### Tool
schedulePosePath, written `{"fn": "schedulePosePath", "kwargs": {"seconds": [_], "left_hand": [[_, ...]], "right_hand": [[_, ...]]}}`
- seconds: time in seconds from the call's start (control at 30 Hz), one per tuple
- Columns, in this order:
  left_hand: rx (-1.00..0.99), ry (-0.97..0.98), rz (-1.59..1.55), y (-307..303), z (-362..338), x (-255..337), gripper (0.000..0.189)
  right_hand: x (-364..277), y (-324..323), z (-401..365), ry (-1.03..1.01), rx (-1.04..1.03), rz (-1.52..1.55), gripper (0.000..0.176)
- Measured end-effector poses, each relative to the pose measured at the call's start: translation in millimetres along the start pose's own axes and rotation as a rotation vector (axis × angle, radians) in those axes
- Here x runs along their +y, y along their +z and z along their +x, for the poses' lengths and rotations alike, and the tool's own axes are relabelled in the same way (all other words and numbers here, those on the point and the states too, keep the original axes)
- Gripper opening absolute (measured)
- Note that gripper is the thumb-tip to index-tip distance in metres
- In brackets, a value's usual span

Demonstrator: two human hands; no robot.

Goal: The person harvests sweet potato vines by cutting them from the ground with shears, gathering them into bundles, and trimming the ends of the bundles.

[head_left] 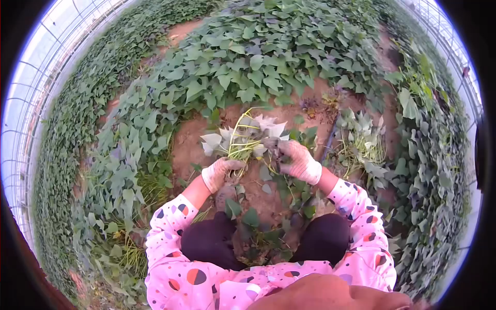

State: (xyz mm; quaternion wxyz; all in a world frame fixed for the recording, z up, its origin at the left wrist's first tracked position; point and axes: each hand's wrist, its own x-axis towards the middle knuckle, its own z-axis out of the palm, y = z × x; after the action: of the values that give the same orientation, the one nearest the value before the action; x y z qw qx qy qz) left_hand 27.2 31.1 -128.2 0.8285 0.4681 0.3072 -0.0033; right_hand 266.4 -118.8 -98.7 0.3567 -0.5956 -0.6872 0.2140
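Observation:
My left hand (223, 172), in a soiled white glove, is closed round the lower stems of a bunch of leafy vine cuttings (241, 145). The yellow-green stems fan upward, and pale leaf undersides show on both sides of them. My right hand (296, 159), gloved too, is closed at the right side of the bunch, its dark, dirty fingertips against the leaves and stems. Which stems sit between those fingers is hard to make out. Loose trailing vines with green leaves (299, 188) hang or lie just below my right hand.
Bare brown soil (194, 147) surrounds the bunch. Dense leafy vines (268, 51) cover the bed ahead and both sides. A pile of cut vines (364, 142) lies at right beside a dark thin hose (329, 138). More cut stems (132, 253) lie at left. My knees (323, 237) are bent close in front.

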Motion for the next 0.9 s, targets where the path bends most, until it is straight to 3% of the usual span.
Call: {"fn": "schedulePosePath", "kwargs": {"seconds": [0.03,0.1,0.13,0.17,0.2,0.23,0.3,0.37,0.43,0.5,0.57,0.6,0.63,0.7,0.73,0.77,0.87,0.9], "left_hand": [[-0.032,0.012,0.026,13.7,-4.7,8.2,0.021],[-0.355,1.145,1.115,43.8,-33.7,22.1,0.024],[-0.278,0.591,0.93,53.1,-66.1,25.1,0.028],[-0.279,0.592,0.938,56.4,-75.5,22.1,0.028],[-0.309,0.29,0.644,58.7,-77.3,21.1,0.03],[-0.329,-0.007,0.345,61.6,-81.0,18.3,0.032],[-0.338,0.044,0.365,96.2,-131.3,31.7,0.036],[-0.149,0.252,0.325,124.6,-179.9,39.1,0.04],[-0.209,0.295,0.259,117.2,-204.1,44.6,0.042],[-0.27,0.333,0.195,117.4,-215.7,38.9,0.045],[0.2,0.778,0.135,119.2,-216.1,22.1,0.047],[0.289,0.91,0.166,156.1,-230.6,19.1,0.046],[0.256,0.907,0.177,163.3,-232.1,12.7,0.046],[0.133,0.687,0.167,171.4,-224.4,-1.6,0.047],[0.248,0.705,0.173,163.0,-207.3,-16.2,0.048],[0.275,0.587,0.04,172.6,-214.3,-17.6,0.047],[0.292,0.587,0.053,140.6,-190.7,-42.5,0.048],[0.303,0.593,0.111,157.3,-204.0,-42.3,0.05]], "right_hand": [[-35.9,-6.3,2.4,-0.196,0.009,0.009,0.046],[-76.3,-1.3,3.6,-0.393,0.055,-0.182,0.046],[-92.7,-3.8,-1.1,-0.396,0.063,-0.187,0.046],[-109.3,-8.1,-4.9,-0.297,-0.068,-0.173,0.046],[-125.5,-12.7,-9.6,-0.197,-0.198,-0.162,0.046],[-141.3,-16.8,-15.9,-0.197,-0.191,-0.168,0.046],[-171.2,-23.4,-29.8,-0.149,-0.234,-0.09,0.043],[-197.4,-17.8,-46.2,-0.124,-0.087,-0.008,0.037],[-212.7,-11.2,-57.5,0.037,0.028,0.12,0.036],[-232.1,-10.7,-64.7,0.221,0.082,0.507,0.029],[-261.0,-9.3,-73.1,0.279,0.214,0.666,0.029],[-263.1,-1.6,-73.0,0.268,0.233,0.69,0.026],[-257.6,10.1,-71.2,0.258,0.26,0.711,0.023],[-248.0,38.3,-67.0,0.241,0.245,0.731,0.028],[-240.6,46.8,-65.7,0.218,0.267,0.604,0.03],[-230.7,55.3,-63.9,0.196,0.286,0.477,0.032],[-218.6,73.6,-64.6,0.193,0.175,0.564,0.033],[-220.5,71.2,-70.3,0.23,0.132,0.518,0.034]]}}
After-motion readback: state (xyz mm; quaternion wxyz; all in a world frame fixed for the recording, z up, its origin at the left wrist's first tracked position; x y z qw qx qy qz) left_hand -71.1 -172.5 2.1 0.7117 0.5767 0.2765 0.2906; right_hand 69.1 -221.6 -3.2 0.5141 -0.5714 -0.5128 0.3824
